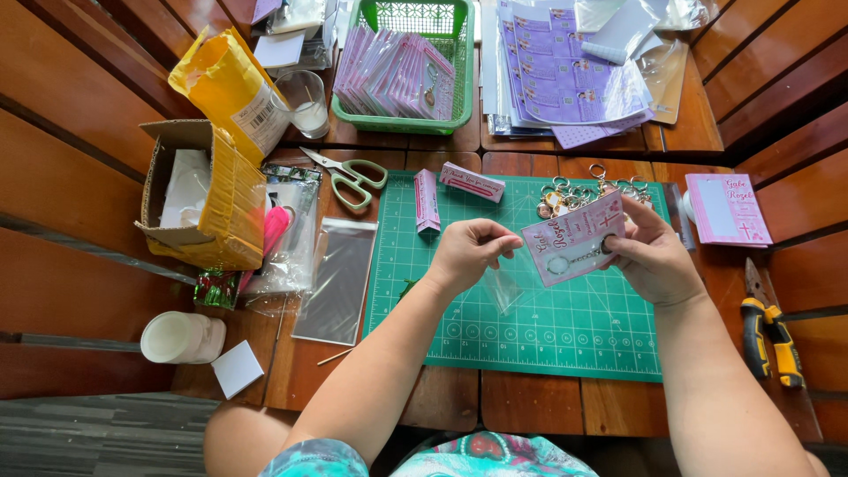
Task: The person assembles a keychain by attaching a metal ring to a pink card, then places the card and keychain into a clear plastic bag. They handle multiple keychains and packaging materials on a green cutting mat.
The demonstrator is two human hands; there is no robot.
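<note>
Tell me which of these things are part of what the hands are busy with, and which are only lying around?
In use:
left hand
right hand
pink card with a keychain on it
clear bag
pile of keychains
green cutting mat

Lying about:
scissors
pliers
yellow envelope
cardboard box
glass
green basket

Both hands hover over a green gridded cutting mat (530, 327). The right hand (652, 256) grips a pink printed card with a keychain (574, 238); the left hand (468, 252) pinches a clear plastic sleeve (502, 287).

Two bare forearms, no sleeves, no rings or watch visible, teal patterned garment with pink and white at the lap
</note>
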